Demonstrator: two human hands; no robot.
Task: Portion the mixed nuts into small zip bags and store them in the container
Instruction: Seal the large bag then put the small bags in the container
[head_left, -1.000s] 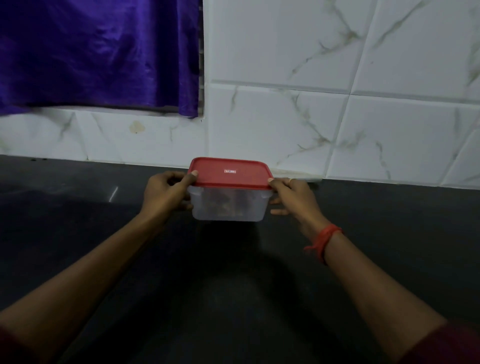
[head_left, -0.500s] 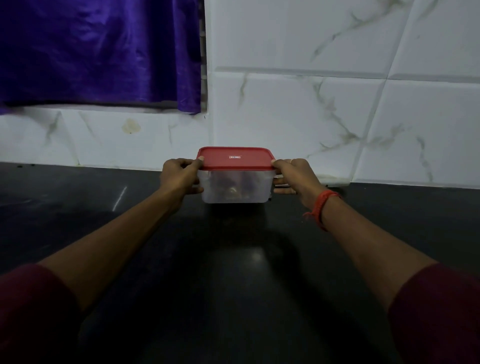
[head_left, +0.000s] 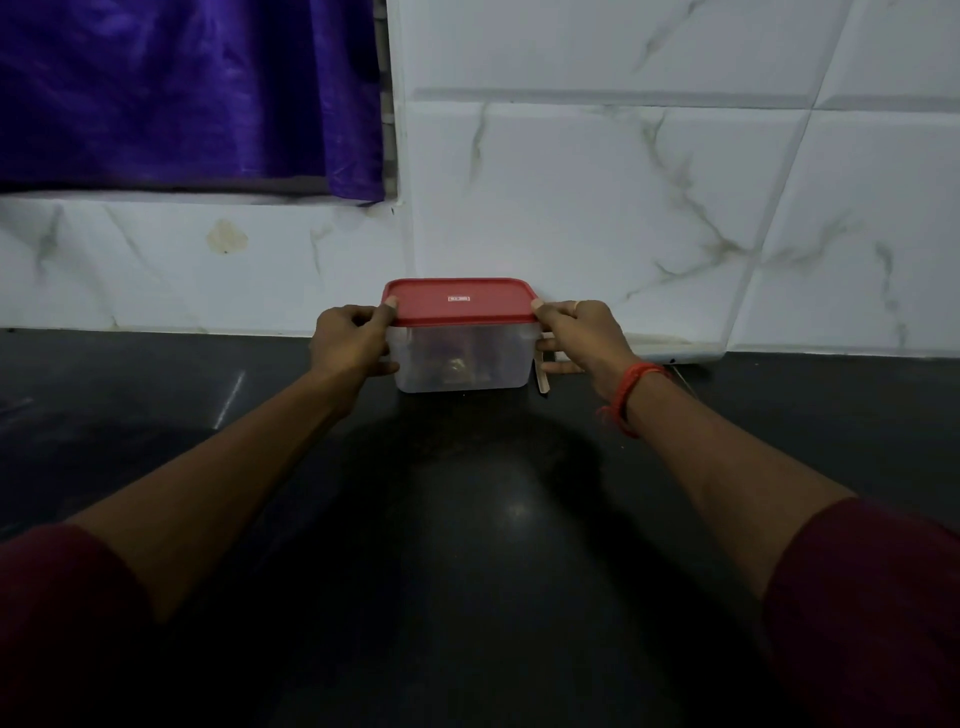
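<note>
Container (head_left: 460, 358) gripped at both ends, close to wall (head_left: 597, 208).

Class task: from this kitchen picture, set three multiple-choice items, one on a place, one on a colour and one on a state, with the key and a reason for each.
1. Where is the clear rectangular plastic container?
A. at the back of the dark countertop, near the white tiled wall
B. on a wooden shelf
C. in a steel sink

2. What colour is the thread band on the right wrist?
A. green
B. red
C. white

3. What is the state of the flat red lid?
A. lying upside down beside the box
B. leaning on a curtain
C. closed on the container

Key:
1 A, it is just in front of the tiles.
2 B, red thread circles the wrist.
3 C, the lid covers the rim, and the left hand and right hand grip the container's sides.
</note>
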